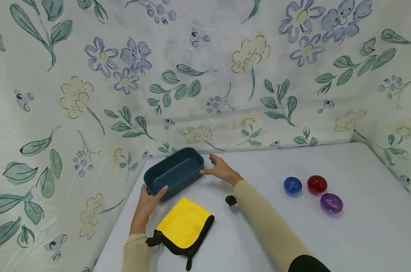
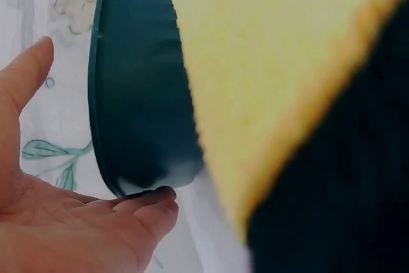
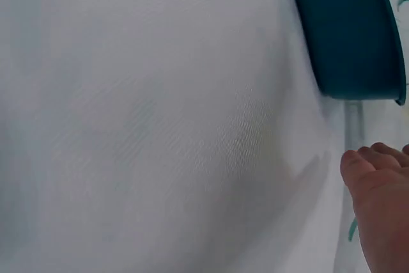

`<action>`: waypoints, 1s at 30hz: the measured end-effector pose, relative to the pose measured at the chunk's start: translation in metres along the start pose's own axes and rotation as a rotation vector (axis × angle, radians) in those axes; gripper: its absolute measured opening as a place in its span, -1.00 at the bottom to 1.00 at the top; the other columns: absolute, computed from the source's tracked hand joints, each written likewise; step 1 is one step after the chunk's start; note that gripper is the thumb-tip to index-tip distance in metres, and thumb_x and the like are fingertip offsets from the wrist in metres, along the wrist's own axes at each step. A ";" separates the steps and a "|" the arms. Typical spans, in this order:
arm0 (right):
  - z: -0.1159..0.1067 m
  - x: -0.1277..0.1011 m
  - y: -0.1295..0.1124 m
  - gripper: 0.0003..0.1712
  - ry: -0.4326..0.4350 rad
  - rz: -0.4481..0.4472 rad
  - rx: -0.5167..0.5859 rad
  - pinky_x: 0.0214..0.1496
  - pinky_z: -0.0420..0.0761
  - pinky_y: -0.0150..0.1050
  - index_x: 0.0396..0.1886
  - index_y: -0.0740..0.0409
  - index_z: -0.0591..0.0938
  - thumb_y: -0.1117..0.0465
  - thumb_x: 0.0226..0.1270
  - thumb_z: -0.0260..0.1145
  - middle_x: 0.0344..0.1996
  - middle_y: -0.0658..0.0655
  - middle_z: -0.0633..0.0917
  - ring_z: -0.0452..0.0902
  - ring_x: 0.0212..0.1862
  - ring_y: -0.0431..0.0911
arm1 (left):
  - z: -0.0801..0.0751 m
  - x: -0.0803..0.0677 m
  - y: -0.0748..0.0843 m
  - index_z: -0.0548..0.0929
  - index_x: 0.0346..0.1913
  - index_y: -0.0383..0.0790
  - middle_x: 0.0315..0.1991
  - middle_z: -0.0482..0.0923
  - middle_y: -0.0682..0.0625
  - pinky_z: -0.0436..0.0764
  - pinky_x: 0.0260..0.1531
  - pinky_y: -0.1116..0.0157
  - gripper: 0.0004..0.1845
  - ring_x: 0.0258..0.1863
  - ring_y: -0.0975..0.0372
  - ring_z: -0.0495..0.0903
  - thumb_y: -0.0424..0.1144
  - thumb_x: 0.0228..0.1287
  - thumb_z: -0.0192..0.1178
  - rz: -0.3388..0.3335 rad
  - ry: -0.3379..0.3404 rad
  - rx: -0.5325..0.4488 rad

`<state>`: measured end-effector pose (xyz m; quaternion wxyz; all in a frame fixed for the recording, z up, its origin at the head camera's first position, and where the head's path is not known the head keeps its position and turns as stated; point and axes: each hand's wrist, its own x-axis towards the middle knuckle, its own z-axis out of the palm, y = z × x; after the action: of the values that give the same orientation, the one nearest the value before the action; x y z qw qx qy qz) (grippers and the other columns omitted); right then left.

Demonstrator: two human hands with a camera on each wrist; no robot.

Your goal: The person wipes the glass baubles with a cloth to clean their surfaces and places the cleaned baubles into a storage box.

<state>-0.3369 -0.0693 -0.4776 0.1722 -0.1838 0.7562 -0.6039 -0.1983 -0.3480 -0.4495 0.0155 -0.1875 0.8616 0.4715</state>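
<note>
A dark teal rectangular container [image 1: 178,179] with rounded corners sits near the back left of the table. At its left end is my left hand [image 1: 146,206]. In the left wrist view the fingers [image 2: 150,215] touch the container's end from outside, while the thumb stands apart. By the container's right end, my right hand [image 1: 224,170] has its fingers spread. A gap separates that hand from the container [image 3: 358,36] in the right wrist view. In front lies a yellow pot holder [image 1: 185,223] with black trim and a hanging loop, close to my left wrist.
To the right on the white table [image 1: 259,166] lie three shiny egg-shaped pieces: blue [image 1: 292,185], red [image 1: 317,184] and purple [image 1: 331,203]. A floral-patterned curtain [image 1: 212,75] rises along the table's back and left edges.
</note>
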 end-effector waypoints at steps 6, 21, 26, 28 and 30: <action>0.007 0.003 -0.004 0.16 -0.042 0.011 0.028 0.68 0.20 0.00 0.69 0.18 -0.03 0.09 0.32 0.49 0.69 0.20 0.04 0.01 0.69 0.10 | 0.005 0.003 -0.003 -0.53 0.62 -0.29 0.67 -0.38 -0.42 0.05 0.58 -0.30 0.32 0.65 -0.30 -0.18 0.24 0.35 0.27 -0.015 0.007 -0.010; 0.022 -0.005 -0.004 0.10 0.036 -0.020 0.069 0.53 0.44 0.08 0.64 0.26 0.12 0.19 0.24 0.55 0.63 0.28 0.19 0.21 0.60 0.24 | 0.007 0.001 -0.010 -0.24 0.66 -0.33 0.63 -0.04 -0.43 0.22 0.54 -0.26 0.27 0.60 -0.29 0.07 0.15 0.25 0.41 0.057 0.079 0.054; 0.021 -0.005 0.000 0.16 0.045 -0.011 0.082 0.51 0.47 0.05 0.66 0.24 0.06 0.21 0.23 0.56 0.67 0.25 0.11 0.24 0.59 0.22 | 0.010 0.004 -0.010 -0.15 0.65 -0.37 0.60 0.05 -0.43 0.27 0.52 -0.25 0.25 0.57 -0.27 0.15 0.13 0.21 0.45 0.075 0.060 0.078; 0.020 -0.005 0.001 0.17 0.053 -0.012 0.058 0.49 0.50 0.03 0.66 0.23 0.06 0.18 0.22 0.57 0.66 0.25 0.13 0.28 0.58 0.21 | 0.010 0.006 -0.010 -0.09 0.65 -0.37 0.59 0.10 -0.43 0.29 0.51 -0.24 0.23 0.56 -0.27 0.18 0.13 0.20 0.46 0.077 0.067 0.094; 0.020 -0.005 0.001 0.17 0.063 -0.014 0.040 0.49 0.50 0.03 0.66 0.24 0.07 0.17 0.21 0.58 0.65 0.27 0.14 0.29 0.57 0.21 | 0.010 0.007 -0.008 -0.07 0.64 -0.39 0.58 0.11 -0.44 0.30 0.50 -0.25 0.23 0.55 -0.28 0.19 0.14 0.19 0.46 0.072 0.070 0.118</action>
<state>-0.3227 -0.0832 -0.4829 0.1477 -0.1666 0.7477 -0.6256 -0.2032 -0.3461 -0.4628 -0.0205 -0.1715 0.8941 0.4132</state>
